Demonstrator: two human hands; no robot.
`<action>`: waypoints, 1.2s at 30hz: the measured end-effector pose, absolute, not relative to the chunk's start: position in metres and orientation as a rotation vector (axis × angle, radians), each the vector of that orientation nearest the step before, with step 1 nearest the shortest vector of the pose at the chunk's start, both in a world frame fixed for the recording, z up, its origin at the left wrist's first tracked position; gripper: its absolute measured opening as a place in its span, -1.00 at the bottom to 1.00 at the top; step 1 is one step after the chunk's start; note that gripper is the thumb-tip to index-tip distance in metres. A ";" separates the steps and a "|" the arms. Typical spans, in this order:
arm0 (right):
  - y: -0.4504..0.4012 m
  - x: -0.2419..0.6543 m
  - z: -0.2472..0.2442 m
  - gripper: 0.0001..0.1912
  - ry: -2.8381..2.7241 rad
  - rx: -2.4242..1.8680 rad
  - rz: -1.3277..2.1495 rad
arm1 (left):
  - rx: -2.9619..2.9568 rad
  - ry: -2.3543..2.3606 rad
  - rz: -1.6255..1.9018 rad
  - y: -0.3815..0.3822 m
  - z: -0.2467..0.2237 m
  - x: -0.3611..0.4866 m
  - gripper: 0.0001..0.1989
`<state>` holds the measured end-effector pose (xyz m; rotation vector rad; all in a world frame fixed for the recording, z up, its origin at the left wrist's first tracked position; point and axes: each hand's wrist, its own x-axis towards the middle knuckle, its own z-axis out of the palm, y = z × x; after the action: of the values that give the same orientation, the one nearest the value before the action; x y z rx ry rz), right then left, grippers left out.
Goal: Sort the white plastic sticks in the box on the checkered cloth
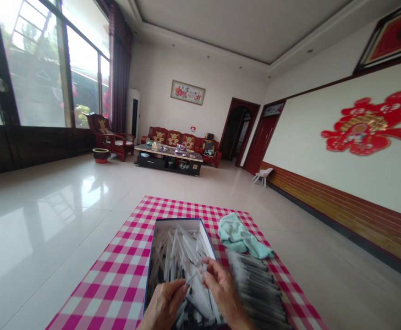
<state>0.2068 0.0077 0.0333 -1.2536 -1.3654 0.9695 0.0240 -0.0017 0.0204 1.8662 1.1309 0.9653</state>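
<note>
A blue-edged box (205, 233) lies on the pink and white checked cloth (118, 261), filled with many thin translucent plastic pieces (176, 250) and some dark ones near its front. Over the box's front part, my left hand (166, 300) pinches the end of a thin clear piece (191, 278) between thumb and finger. Just right of it, my right hand (221, 288) has its thumb and fingers bent close together; what they hold is too small to make out. A stack of dark-tipped, clear-wrapped sticks (257, 288) lies to the right of the box.
A crumpled mint-green cloth (241, 236) rests behind the stack, at the table's right side. Across the tiled floor stand a low table (169, 158), a red wooden sofa (173, 137), an armchair (109, 137) and a small pale stool (263, 175).
</note>
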 end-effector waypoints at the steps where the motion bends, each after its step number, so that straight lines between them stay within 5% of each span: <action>1: 0.008 0.205 0.031 -0.67 -1.261 -1.227 1.058 | 1.868 1.120 0.963 -0.002 0.020 0.024 -0.55; 10: 0.004 0.190 0.029 -0.63 -0.799 -1.037 1.319 | 1.860 1.087 0.946 -0.002 0.017 0.024 -0.55; 20: 0.001 0.202 0.037 -0.74 -1.219 -1.081 1.320 | 1.853 1.034 0.914 -0.004 0.018 0.022 -0.58; 27: -0.003 0.220 0.083 -0.88 -2.040 -1.232 0.677 | 1.642 0.841 0.829 -0.001 0.017 0.022 -0.48; 36: -0.005 0.212 0.093 -0.73 -2.354 -1.074 0.332 | 1.258 0.659 0.737 -0.005 0.019 0.021 -0.43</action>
<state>0.2123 -0.0048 0.0928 -1.0743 -2.3541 0.3323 0.0209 -0.0049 0.0187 1.2582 0.6589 0.7368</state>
